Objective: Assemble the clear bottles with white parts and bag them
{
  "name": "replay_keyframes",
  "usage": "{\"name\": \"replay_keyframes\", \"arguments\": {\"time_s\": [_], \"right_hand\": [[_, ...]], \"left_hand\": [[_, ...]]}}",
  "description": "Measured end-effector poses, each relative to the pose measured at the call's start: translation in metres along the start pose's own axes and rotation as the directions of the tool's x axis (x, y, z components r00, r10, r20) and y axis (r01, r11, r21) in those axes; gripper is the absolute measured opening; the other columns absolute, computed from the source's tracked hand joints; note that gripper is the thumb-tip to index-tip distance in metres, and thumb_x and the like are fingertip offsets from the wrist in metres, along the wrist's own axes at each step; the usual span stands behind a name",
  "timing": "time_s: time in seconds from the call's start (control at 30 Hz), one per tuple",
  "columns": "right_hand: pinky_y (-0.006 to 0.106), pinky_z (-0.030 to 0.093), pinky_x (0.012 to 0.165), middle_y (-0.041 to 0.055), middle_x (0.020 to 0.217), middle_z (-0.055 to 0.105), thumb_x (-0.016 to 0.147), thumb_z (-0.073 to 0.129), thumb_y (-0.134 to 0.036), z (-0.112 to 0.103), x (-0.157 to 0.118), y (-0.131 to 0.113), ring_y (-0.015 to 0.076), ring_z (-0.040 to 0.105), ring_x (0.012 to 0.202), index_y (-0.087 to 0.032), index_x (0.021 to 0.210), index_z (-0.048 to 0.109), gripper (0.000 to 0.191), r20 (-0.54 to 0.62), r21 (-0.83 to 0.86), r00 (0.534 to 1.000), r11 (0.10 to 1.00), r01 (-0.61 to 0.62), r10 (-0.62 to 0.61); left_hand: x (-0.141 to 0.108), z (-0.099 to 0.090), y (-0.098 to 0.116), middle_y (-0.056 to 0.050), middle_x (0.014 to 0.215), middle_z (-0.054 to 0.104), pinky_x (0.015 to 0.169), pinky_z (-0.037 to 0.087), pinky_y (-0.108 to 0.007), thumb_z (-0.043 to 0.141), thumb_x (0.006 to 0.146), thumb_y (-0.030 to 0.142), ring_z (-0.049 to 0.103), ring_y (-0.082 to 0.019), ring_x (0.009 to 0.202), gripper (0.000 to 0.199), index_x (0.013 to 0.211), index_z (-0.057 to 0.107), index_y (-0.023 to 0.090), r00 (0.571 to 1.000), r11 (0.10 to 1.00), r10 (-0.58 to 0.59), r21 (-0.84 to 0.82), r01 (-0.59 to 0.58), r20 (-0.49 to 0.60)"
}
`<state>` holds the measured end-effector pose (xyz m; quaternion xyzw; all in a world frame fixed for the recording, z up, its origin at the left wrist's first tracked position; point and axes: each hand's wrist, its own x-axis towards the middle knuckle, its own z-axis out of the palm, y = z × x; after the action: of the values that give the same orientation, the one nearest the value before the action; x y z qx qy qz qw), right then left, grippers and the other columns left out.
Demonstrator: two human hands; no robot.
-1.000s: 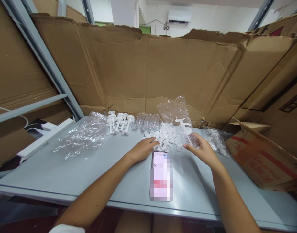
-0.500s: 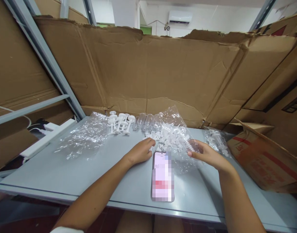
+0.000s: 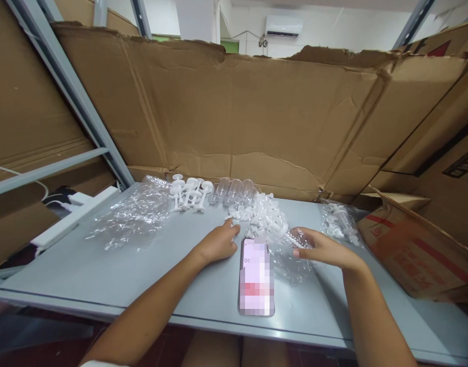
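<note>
A crumpled clear plastic bag [image 3: 285, 244] is held against the grey counter [image 3: 104, 275] by the right hand [image 3: 320, 248], whose grip is partly closed: the fingers [image 3: 301, 252] are curled onto the right edge of the bag, and a small white-and-clear part inside the film lies just at the fingertips. Whether that part itself is pinched cannot be told through the film. The bag spreads from the right hand toward the left and the near side, ending just beside the phone [image 3: 256, 277], which lies flat, screen up, between the two forearms.

The left hand [image 3: 217, 243] rests palm down on the counter just left of the phone's far end. Its grip is loose and holds nothing; the fingertips touch the near edge of the heap of small white caps [image 3: 253, 216], which lies just beyond both hands.

Further back, a cluster of white plungers [image 3: 188, 192] is seen to the left of a row of clear tubes [image 3: 234, 188]. A flattened clear bag [image 3: 132, 216] lies at the far left of the counter, and a smaller bag of parts [image 3: 339, 219] lies at the right, beyond the right hand. The counter is walled in by brown cardboard sheets [image 3: 257, 112], and a printed cardboard box [image 3: 417, 255] stands at the right edge.
</note>
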<state>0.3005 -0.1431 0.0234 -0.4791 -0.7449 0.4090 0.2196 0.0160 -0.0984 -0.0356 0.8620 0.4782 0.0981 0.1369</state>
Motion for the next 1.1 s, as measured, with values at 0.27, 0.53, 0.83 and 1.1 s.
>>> {"name": "replay_keyframes", "arguments": {"time_s": [0.27,0.53,0.83,1.1], "right_hand": [[0.035,0.044,0.078,0.0030,0.090,0.064,0.071,0.063,-0.035,-0.001,0.000,0.001,0.0245,0.057,0.085,-0.022,0.093,0.064,0.026,0.006,-0.054,1.000,0.999,0.009,-0.009],[0.035,0.045,0.079,0.0035,0.096,0.065,0.071,0.064,-0.035,0.000,-0.001,0.005,0.0261,0.058,0.089,-0.023,0.098,0.064,0.030,0.017,-0.068,1.000,0.997,0.023,-0.021],[0.035,0.043,0.087,0.0053,0.108,0.060,0.073,0.061,-0.041,0.002,-0.001,0.002,0.0243,0.055,0.099,-0.018,0.108,0.055,0.042,0.204,-0.162,0.979,0.985,0.065,-0.031],[0.035,0.043,0.088,0.0065,0.113,0.059,0.073,0.062,-0.042,0.003,0.000,0.008,0.0246,0.055,0.102,-0.019,0.111,0.053,0.045,0.144,-0.193,0.989,0.979,0.070,-0.042]], "left_hand": [[-0.011,-0.026,-0.008,-0.002,0.096,0.048,0.070,0.043,-0.028,0.047,0.072,0.021,0.053,-0.015,0.073,0.023,0.095,0.050,0.022,0.989,0.951,-0.033,-0.309,-0.015,-0.148],[-0.016,-0.044,-0.001,-0.004,0.108,0.046,0.071,0.045,-0.024,0.049,0.077,0.022,0.051,-0.012,0.078,0.021,0.098,0.050,0.021,0.891,0.906,-0.049,-0.395,-0.151,-0.452],[-0.020,-0.042,0.003,-0.004,0.127,0.044,0.096,0.039,-0.035,0.039,0.086,0.017,0.048,-0.019,0.111,0.028,0.109,0.053,0.026,0.915,0.904,0.248,-0.262,-0.337,-0.318],[-0.022,-0.045,0.003,-0.001,0.133,0.043,0.097,0.039,-0.033,0.041,0.087,0.020,0.040,-0.019,0.121,0.042,0.127,0.041,0.033,0.923,0.854,0.184,-0.410,-0.320,-0.337]]}}
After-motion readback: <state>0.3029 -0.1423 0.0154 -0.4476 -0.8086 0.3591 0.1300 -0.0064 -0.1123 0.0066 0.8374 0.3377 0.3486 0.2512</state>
